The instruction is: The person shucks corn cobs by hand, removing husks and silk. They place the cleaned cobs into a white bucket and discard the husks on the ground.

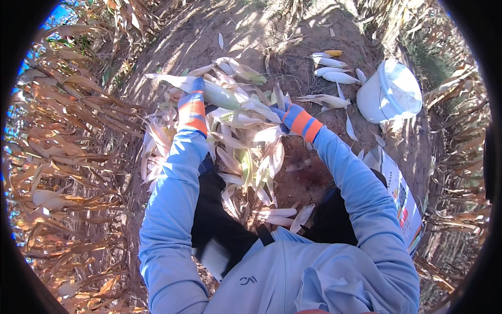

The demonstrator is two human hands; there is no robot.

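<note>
My left hand (192, 108), in a blue and orange knit glove, grips an ear of corn (221, 96) around its pale husk. The ear lies nearly level, its tapered end pointing left. At its right end, husk leaves (257, 108) are peeled back towards my right hand (296, 117). That gloved hand is closed on these leaves; its fingertips are partly hidden. Beneath both hands spreads a heap of loose corn husks (270, 157) on the soil, reaching back between my legs.
A white plastic bucket (370, 96) stands tilted in view at the right. Several husked ears (340, 77) lie left of it, one showing yellow kernels (333, 52). A printed sack (404, 200) is beside my right arm. Dry corn stalks (74, 157) line both sides.
</note>
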